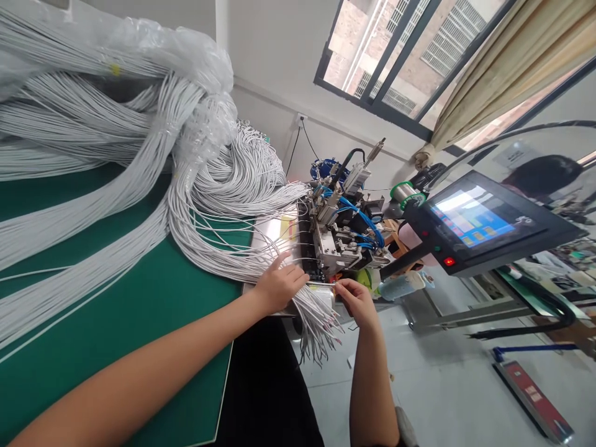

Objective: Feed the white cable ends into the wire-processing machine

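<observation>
My left hand (278, 284) lies on a fan of thin white cables (261, 257) at the front of a small wire-processing machine (342, 233), fingers stretched out over them. My right hand (354, 299) is pinched shut on the end of one white cable just in front of the machine. A loose bunch of cable ends (319, 326) hangs off the table edge between my two hands.
Huge bundles of white cables (116, 143), partly in clear plastic, cover the green table (139, 310). A touchscreen panel (475, 223) on an arm stands to the right. Behind the panel a person's dark hair (542, 174) shows. Grey floor lies below.
</observation>
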`<state>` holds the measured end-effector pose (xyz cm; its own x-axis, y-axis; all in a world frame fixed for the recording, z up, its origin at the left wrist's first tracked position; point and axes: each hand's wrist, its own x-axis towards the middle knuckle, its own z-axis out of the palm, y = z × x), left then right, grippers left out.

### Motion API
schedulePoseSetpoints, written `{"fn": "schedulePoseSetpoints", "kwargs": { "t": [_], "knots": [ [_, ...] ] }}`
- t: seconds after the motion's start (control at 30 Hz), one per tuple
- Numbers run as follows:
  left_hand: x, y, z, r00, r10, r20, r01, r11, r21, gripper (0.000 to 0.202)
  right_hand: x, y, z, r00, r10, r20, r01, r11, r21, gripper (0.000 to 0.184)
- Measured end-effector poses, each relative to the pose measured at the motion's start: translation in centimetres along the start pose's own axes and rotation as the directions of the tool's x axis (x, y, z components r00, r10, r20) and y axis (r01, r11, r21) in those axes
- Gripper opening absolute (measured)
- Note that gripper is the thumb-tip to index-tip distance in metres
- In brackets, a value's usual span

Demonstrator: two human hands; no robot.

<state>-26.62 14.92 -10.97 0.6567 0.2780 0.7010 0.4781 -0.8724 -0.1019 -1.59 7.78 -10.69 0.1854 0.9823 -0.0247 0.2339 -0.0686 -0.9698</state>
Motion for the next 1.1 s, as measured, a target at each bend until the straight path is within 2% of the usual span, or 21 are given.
{"fn": "schedulePoseSetpoints", "kwargs": {
  "t": [0.17,0.3,0.4,0.53,0.67,0.77,0.9,1.1],
  "knots": [
    [0.2,0.1,-0.8,0.996,0.021,-0.081,-0.015,0.997,0.071,0.027,1.1,0.3,1.5,0.991,-0.009,-0.134,0.042,0.969,0.245,0.03],
    [0.3,0.3,-0.7,0.985,0.016,-0.171,-0.001,0.996,0.09,0.015,1.5,-0.2,3.1,0.98,-0.006,-0.197,0.071,0.943,0.326,0.031],
    [0.3,0.4,-0.5,0.983,0.017,-0.183,0.0,0.996,0.09,0.014,1.4,-0.7,3.7,0.981,0.008,-0.191,0.064,0.929,0.365,0.033],
    [0.3,0.4,-0.2,0.989,0.001,-0.149,0.014,0.995,0.097,0.017,1.2,-0.9,3.4,0.994,0.015,-0.108,0.029,0.918,0.395,0.033],
    [0.4,0.4,-0.3,0.991,-0.019,-0.135,0.034,0.993,0.112,0.018,1.3,-0.6,2.5,0.995,0.016,-0.096,0.013,0.955,0.297,0.035],
    [0.5,0.4,-0.5,0.99,-0.025,-0.136,0.043,0.991,0.128,0.017,1.4,-0.3,2.2,0.988,-0.063,-0.141,0.073,0.995,0.067,0.033],
    [0.6,0.6,-0.5,0.991,-0.04,-0.127,0.06,0.986,0.154,0.017,1.7,0.0,2.0,0.976,-0.173,-0.131,0.144,0.968,-0.204,0.031],
    [0.6,0.8,-0.3,0.99,-0.113,-0.087,0.127,0.975,0.18,0.017,2.7,0.8,2.0,0.973,-0.224,-0.053,0.201,0.94,-0.275,0.029]
  ]
}}
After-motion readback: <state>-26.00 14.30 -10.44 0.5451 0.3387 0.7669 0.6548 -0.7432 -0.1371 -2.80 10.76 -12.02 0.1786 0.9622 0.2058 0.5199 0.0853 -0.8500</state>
